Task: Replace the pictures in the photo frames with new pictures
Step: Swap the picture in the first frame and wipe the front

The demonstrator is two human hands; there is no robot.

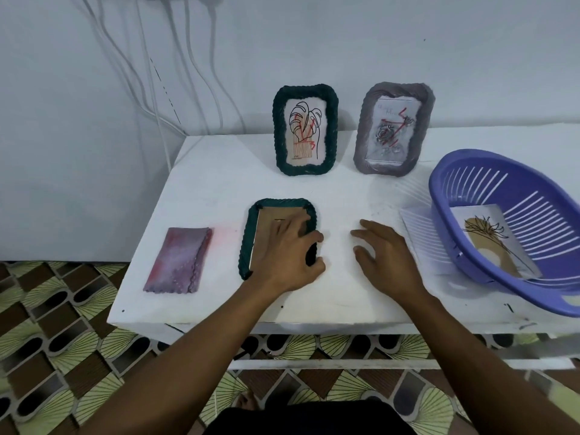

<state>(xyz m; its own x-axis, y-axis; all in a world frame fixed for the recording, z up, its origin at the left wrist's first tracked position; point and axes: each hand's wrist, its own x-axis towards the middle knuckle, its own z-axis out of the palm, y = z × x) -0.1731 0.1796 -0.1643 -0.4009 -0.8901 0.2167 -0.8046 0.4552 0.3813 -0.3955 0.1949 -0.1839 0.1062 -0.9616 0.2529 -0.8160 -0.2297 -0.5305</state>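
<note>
- One white table [345,287] carries everything, so we should work flat on it and not lift the frame into the air.
- At its right end sits a purple slotted basket [439,221]. It holds a new picture [492,243] of a line-drawn plant, and a lined sheet [417,227] lies partly under it. The basket is near our right side, which makes it an easy reach once the frame is open.
- Two frames stand upright at the back, a dark green braided frame [306,130] and a grey frame [394,130] just beside it. Both show pictures marked in red, so we judge that they are not yet done.
- The frame in hand is a second dark green frame [251,240]. It lies face down at the front of the table with its brown backing board [266,227] upward. We judge the current step to be opening this back.
- A folded pink-purple cloth [177,260] lies to its left, apart from it.
- Our left hand [287,255] rests on the board. Its thumb and one finger appear curled onto the right rim, and the other fingers lie flat. It should hold the rim steady without bearing down on the board.
- Our right hand [387,255] is low over the bare table, its fingers apart and holding nothing. We cannot tell whether it touches the table. It is free to lift the board from one edge.
- We cannot make out any clips on the board, so we should feel for them before prying.
</note>
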